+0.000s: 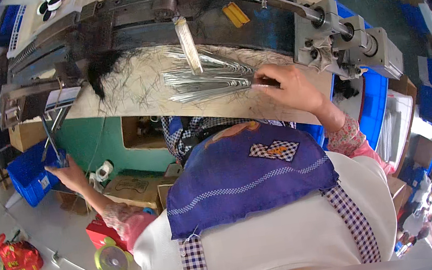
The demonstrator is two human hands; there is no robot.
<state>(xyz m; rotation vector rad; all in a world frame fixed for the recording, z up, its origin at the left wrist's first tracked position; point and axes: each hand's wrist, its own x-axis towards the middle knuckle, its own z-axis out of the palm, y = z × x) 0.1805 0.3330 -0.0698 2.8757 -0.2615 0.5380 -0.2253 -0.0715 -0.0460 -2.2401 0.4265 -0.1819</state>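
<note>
My right hand (pixel 289 87) is closed at the folded end of a fanned bundle of thin silvery wires (pixel 209 83), bent double like hairpins, on the worktop. Something dark shows at its fingertips, too small to make out. Off to the left, my left hand (pixel 70 175) is held low with thumb and forefinger apart. It is just under the lower end of slanting metal rods (pixel 50 137) that hang from the machine. Whether the fingertips touch a rod, I cannot tell. A pale ridged bar (pixel 188 45) reaches from the machine over the wires.
The long dark metal machine (pixel 128 23) runs along the back of the worktop (pixel 139 99), which is strewn with black bristles. A black bristle tuft (pixel 102 68) lies left of the wires. A yellow piece (pixel 235 15) rests behind. A blue crate (pixel 31 177) stands below left.
</note>
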